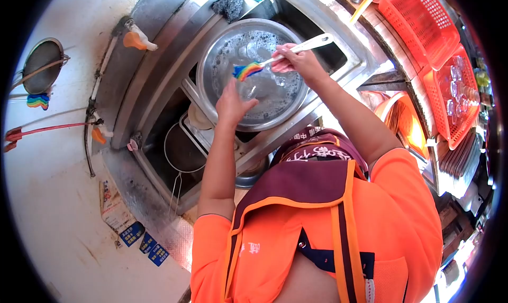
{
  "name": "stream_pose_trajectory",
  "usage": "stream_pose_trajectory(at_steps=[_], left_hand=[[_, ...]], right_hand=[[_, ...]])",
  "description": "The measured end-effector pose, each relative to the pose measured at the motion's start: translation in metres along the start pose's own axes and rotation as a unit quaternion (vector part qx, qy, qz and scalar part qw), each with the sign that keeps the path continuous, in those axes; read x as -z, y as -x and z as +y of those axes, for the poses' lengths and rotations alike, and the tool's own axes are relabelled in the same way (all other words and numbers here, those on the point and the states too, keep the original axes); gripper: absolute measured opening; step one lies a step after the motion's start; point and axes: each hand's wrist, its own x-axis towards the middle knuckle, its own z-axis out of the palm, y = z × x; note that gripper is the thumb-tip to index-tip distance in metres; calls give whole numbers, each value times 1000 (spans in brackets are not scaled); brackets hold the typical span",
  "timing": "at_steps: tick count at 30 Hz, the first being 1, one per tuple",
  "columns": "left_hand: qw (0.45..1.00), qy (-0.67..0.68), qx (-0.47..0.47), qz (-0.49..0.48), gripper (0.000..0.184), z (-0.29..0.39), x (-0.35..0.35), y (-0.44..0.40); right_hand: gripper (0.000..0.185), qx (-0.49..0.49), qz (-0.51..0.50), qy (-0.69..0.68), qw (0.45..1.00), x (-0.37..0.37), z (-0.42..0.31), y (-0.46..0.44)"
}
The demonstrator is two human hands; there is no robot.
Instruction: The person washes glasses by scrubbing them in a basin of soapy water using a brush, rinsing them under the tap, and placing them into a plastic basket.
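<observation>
My right hand [297,63] is wrapped around the white handle of a cleaning brush [247,70] with a rainbow-striped head. The brush lies tilted over a round metal basin [207,99] of foamy water, its handle end pointing up and right. My left hand [232,104] is over the basin's left part, thumb spread from the fingers. Its fingertips are close to the brush head; whether they touch it I cannot tell. Clear, shiny shapes show in the water, too indistinct to name. The basin rests across a steel double sink [186,85].
Faucets [142,40] line the wall on the left, beside a hanging strainer [43,66]. A wire-handled sieve [185,148] sits in the nearer sink bowl. Dark scouring mesh [228,6] lies at the back. Red baskets [431,25], one with clear glasses [456,91], stand right.
</observation>
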Motion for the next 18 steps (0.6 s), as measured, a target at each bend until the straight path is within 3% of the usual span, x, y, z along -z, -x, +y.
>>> stream_pose_trajectory(at_steps=[3,5,6,9,13,16,18], left_hand=[[999,-33,23,-28,88,9,10,-8],[995,98,18,-25,84,0,11,-15],[979,190,-35,72,87,-12,-2,-16],[996,76,49,16,90,18,30,-7],[994,101,32,20,92,5,24,-9],[991,131,39,-7,93,2,18,-13],[910,414,5,-28,95,-14,-1,-18]], right_hand=[[27,18,-36,20,999,-17,0,4],[28,38,-65,43,996,-20,1,10],[27,37,-62,62,995,-14,3,16],[25,30,-51,103,993,6,9,28],[25,55,2,19,998,13,-1,23],[26,62,-55,27,996,-19,-20,21],[25,81,-107,49,990,-22,-8,15]])
